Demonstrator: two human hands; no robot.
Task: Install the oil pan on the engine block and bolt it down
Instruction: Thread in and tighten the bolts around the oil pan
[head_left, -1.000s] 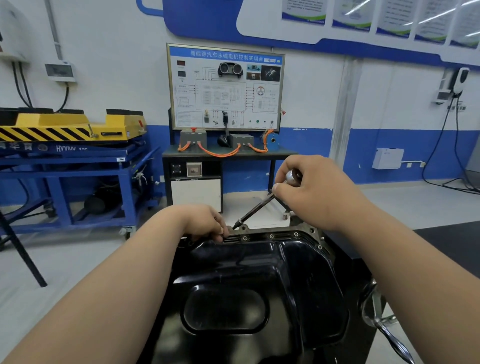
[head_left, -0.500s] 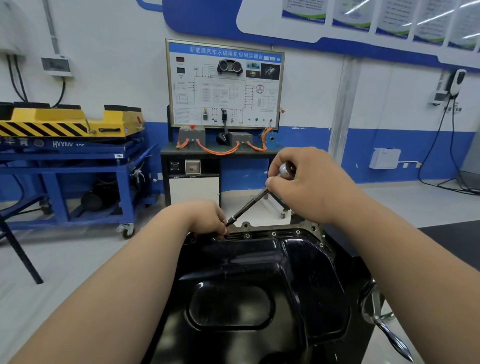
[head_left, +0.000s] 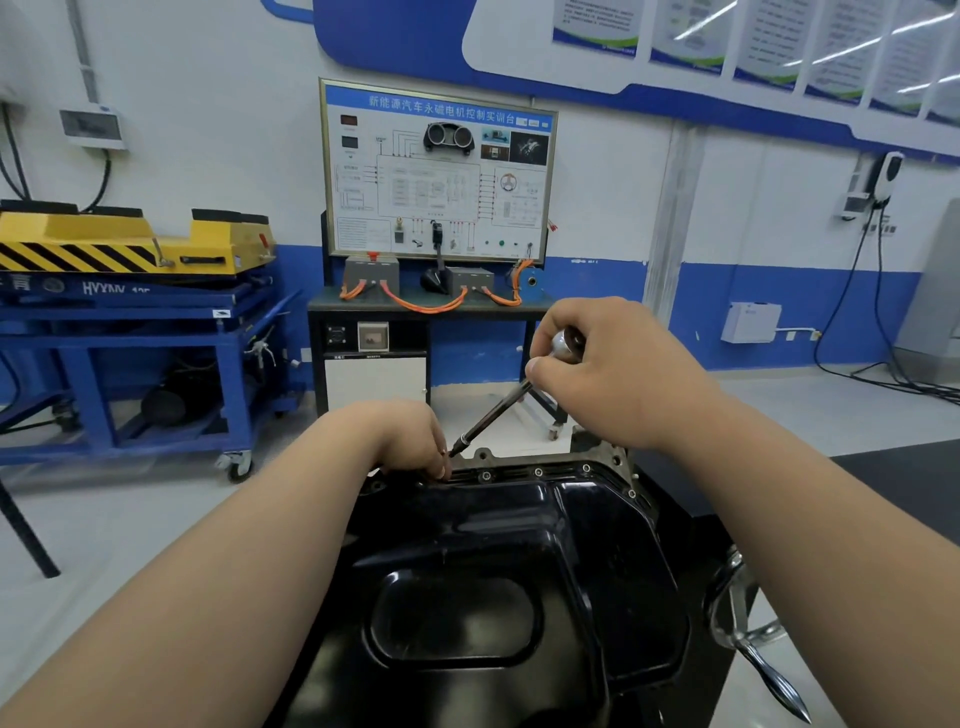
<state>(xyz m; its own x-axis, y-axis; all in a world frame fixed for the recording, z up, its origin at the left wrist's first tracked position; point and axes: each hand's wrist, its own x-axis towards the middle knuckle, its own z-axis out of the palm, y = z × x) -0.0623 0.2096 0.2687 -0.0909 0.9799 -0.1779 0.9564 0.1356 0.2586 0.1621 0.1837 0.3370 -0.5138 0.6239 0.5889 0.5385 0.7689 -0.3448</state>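
Head view: my worry is the driver (head_left: 493, 410), leaning well off upright, slipping off its bolt or starting it crooked in the far rim of the oil pan (head_left: 519, 545), which sits on the engine block (head_left: 586, 440). My right hand (head_left: 618, 374) has its fingers wrapped tight round the handle. My left hand (head_left: 410, 441) curls its fingers down at the tip; whether they pinch tip or bolt, I cannot tell.

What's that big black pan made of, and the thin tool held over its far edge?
The oil pan looks like pressed sheet metal under glossy black paint: sharp reflections run over its smooth stamped contours. The tool in the right hand looks like steel: a slim dark shaft and a bright, chrome-like head shining out of the grip. Looks alone cannot confirm either.
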